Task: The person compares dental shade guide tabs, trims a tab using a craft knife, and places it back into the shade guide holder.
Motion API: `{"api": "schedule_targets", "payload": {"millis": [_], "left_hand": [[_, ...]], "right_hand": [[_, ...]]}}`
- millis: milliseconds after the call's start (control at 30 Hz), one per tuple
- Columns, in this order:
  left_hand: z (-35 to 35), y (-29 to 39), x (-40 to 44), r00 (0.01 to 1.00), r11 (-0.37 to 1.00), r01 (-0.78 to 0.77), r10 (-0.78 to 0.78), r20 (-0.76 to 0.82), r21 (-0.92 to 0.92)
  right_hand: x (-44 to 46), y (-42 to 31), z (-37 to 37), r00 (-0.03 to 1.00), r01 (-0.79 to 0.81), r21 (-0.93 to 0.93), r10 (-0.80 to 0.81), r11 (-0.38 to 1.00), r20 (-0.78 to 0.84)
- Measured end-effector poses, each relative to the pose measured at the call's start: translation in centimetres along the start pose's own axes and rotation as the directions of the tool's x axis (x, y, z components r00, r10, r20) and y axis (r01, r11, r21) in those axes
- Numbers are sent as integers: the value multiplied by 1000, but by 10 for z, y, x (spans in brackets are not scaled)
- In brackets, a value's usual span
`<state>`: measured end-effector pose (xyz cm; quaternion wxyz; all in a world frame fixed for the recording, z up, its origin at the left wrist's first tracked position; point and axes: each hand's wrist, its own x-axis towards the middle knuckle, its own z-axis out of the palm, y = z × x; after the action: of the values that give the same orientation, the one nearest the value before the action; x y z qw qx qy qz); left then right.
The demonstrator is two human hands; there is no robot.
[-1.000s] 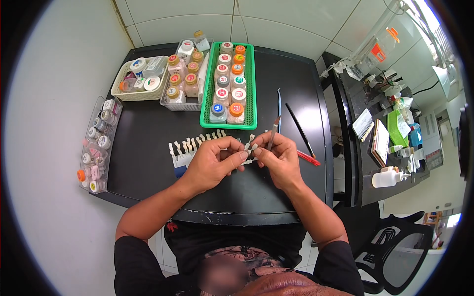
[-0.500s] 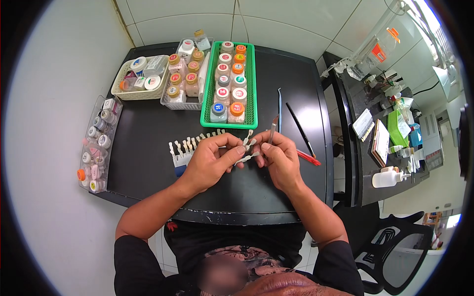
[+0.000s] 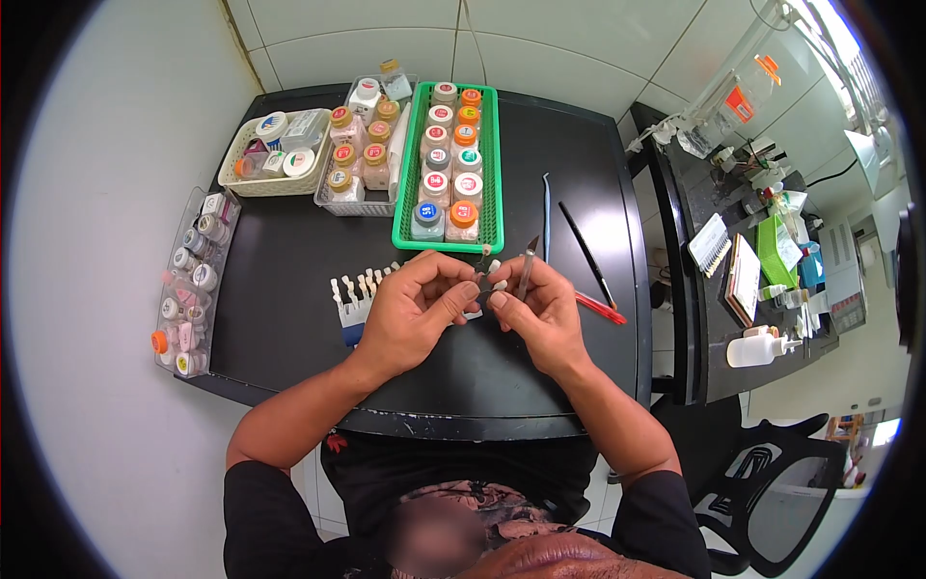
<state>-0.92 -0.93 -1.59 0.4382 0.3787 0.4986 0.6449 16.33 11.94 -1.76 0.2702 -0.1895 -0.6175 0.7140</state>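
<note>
My left hand is closed, thumb against fingertips, around small tooth shade tabs. Close beside it, my right hand pinches at another whitish tab. A slim craft knife also rests in the right hand, its blade pointing up and away. Fingers hide much of the tabs, so I cannot tell how many there are. Behind and left of my left hand lies a shade guide holder with a row of tooth-shaped tabs, partly covered by that hand.
A green basket of capped jars stands beyond my hands. Left of it are a clear bin, a cream basket and a jar rack. A blue tool, black brush and red pen lie right.
The tabs between my fingers have turned, and the lower one no longer sticks out crosswise. My right fingertips have shifted slightly, with the knife standing more upright.
</note>
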Motion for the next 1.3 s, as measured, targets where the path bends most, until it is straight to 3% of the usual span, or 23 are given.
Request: {"api": "schedule_targets", "payload": {"millis": [333,600,1000,1200,1300], "left_hand": [[4,1,-1,989,987,-146,144,29,73],[6,2,-2,959,928,-285,275,75,242],[7,13,-4,935,844,-352,335,113,404],[6,11,-4,942,847,-334,319,107,414],[7,3,-2,943,892,-327,330,43,313]], "right_hand": [[-1,-2,1,999,36,-66,-37,997,-20],[-2,-2,1,998,51,29,-50,998,-23],[-3,4,-2,998,59,93,-60,994,8],[-3,3,-4,998,60,83,-62,995,21],[-3,3,-4,998,51,110,-54,993,25]]}}
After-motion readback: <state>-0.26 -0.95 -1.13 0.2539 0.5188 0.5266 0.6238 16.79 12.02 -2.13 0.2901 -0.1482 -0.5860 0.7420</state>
